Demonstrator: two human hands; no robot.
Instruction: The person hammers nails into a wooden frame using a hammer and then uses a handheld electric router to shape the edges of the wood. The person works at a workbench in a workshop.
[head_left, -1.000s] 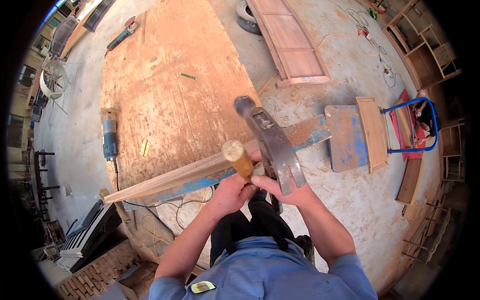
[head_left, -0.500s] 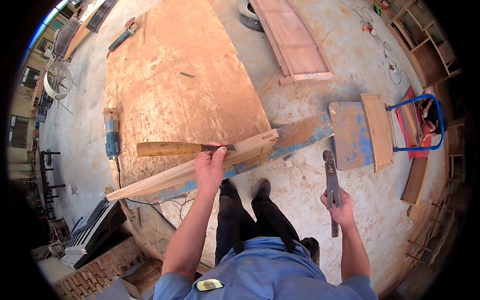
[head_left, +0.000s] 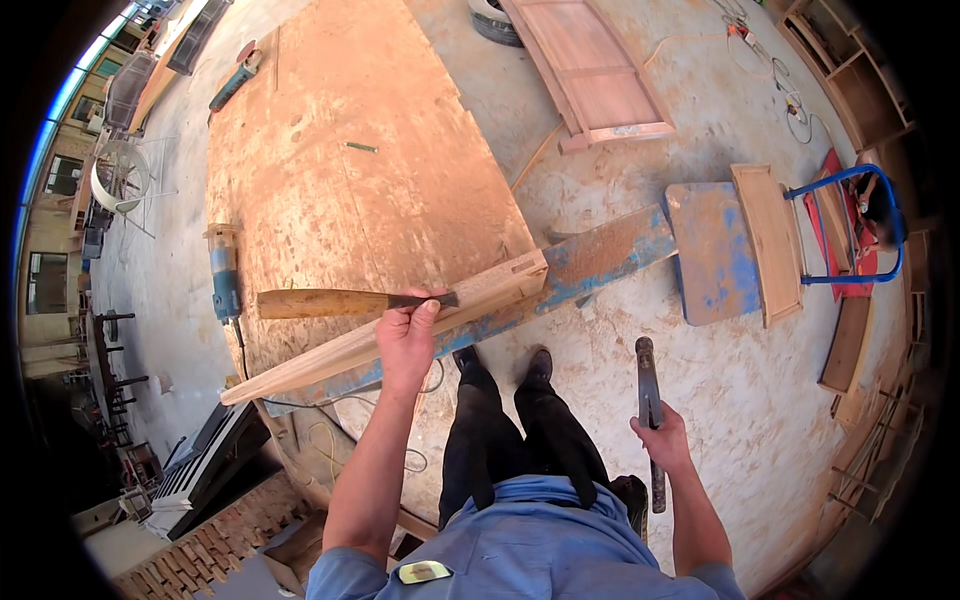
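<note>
My left hand (head_left: 408, 342) pinches the dark blade end of a chisel (head_left: 320, 303), whose long yellowish wooden handle points left over the board. The blade tip lies over a pale wooden rail (head_left: 325, 358), which has a slot near its right end. Held low at the right, away from the rail, my right hand (head_left: 665, 438) is closed round the middle of dark metal pincers (head_left: 647, 378). Their rounded head points away from me and the lower end sticks out below my fist. Under the rail runs a blue-stained, rusty beam (head_left: 615, 257).
A wide plywood top (head_left: 350, 210) carries an angle grinder (head_left: 234, 82), a corded blue power tool (head_left: 225, 275) and a short green stick (head_left: 361, 147). Beyond it lie a wooden panel (head_left: 600, 85) and a tyre (head_left: 495, 22). A blue-handled trolley (head_left: 715, 255) stands right, with a person near it.
My right hand has lowered a little toward me, turning the pincers so that they look narrower. My left hand and the chisel have shifted slightly left. The view has shifted a bit.
</note>
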